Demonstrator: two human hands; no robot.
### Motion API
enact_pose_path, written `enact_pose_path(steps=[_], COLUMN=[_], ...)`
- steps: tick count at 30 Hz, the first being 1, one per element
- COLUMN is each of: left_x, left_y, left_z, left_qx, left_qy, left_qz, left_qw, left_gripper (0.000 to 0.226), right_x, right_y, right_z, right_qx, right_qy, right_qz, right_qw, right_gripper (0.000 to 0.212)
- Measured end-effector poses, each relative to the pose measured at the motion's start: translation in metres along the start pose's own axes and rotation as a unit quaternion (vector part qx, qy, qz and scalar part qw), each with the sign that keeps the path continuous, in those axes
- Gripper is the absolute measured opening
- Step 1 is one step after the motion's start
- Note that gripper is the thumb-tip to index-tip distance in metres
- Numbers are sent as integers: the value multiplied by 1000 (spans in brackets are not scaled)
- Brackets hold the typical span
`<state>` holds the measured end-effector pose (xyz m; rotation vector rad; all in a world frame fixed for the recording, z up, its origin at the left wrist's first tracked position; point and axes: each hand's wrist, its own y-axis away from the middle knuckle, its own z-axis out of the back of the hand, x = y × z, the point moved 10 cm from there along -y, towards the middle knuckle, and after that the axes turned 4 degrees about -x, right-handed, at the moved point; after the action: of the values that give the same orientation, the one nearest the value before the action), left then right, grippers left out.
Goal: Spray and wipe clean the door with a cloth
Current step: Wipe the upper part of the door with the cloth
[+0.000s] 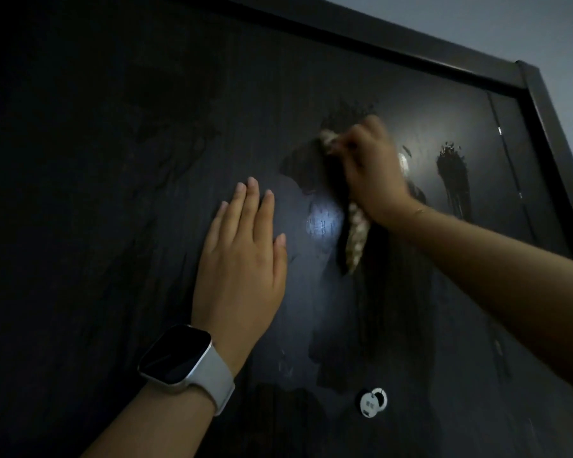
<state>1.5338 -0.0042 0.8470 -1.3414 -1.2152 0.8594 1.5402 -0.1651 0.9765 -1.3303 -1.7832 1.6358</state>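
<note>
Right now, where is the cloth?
In the head view, the cloth is bunched in the right hand against the dark door, right of the flat left hand.

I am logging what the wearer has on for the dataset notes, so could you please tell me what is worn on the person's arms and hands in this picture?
Both forearms are bare, with no sleeves in view, and neither hand wears a glove. The left hand has a smartwatch on its wrist: a rounded rectangular dark screen in a pale case, on a light grey band. The right hand and its wrist show no watch, and I see no rings on the fingers.

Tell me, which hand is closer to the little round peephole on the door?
Left. The left hand lies flat up-left of the peephole; the right hand, gripping the cloth, is higher.
</note>
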Motion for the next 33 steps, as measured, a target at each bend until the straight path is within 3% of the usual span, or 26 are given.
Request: enact_pose_path(steps=[3,6,8,12,14,18,21,25,28,33], left_x=[-1,-1,-2,-4,-4,9,24,35,45,48], left_y=[1,1,1,-1,-5,-34,-63,-92,-96,-94], left_z=[-2,-5,-5,-5,-3,12,20,7,-2,-5], left_qx=[5,9,11,30,43,41,17,39,36,27], left_qy=[-15,-30,-40,-72,-76,-57,-69,-78,-92,-106], left_qz=[-3,-6,-8,-3,-3,-31,-43,-48,-23,-26], left_qw=[1000,999,999,997,996,997,996,995,995,994], left_gripper=[54,54,54,54,51,40,46,54,61,65], right_x=[-82,-91,-53,60,71,-6,-64,-95,-62,53], right_y=[-13,-26,-39,-52,-52,-55,-54,-55,-72,-108], right_z=[23,20,3,-45,-49,-20,1,14,-5,-59], right_qx=[-39,-58,-55,-16,-10,-43,-34,-40,-38,-9], right_qy=[70,100,91,16,5,38,90,132,133,57], right_qz=[-147,-210,-182,-18,22,-38,-81,-152,-163,-32], right_qw=[986,971,977,1000,1000,998,992,979,977,998], right_gripper=[22,22,18,16,16,11,12,18,23,27])
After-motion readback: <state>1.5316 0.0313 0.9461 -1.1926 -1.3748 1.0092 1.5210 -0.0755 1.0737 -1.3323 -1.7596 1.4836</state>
